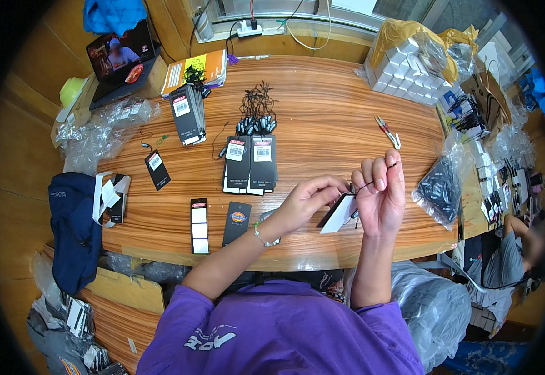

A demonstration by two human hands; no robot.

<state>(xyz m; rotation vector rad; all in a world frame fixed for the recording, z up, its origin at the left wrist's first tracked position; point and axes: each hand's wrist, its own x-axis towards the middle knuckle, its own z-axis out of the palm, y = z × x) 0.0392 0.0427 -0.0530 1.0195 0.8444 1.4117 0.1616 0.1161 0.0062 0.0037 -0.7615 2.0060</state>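
Hang tag (pixel 337 216) at four o'clock from view centre, white face visible. Left hand (pixel 313 195) pinches it, probably by the upper edge; contact partly hidden. Right hand (pixel 382 195) closed on thin black cord (pixel 365 186). Ten o'clock from left hand: tag stacks (pixel 237 170), white barcode labels (pixel 263 152), red headers (pixel 263 140). Eight o'clock: dark tag (pixel 235 232), multicoloured emblem (pixel 239 217).

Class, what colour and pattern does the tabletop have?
Orange-brown, with darker wood-grain streaks running across it. The tabletop shows in the head view, the only one.
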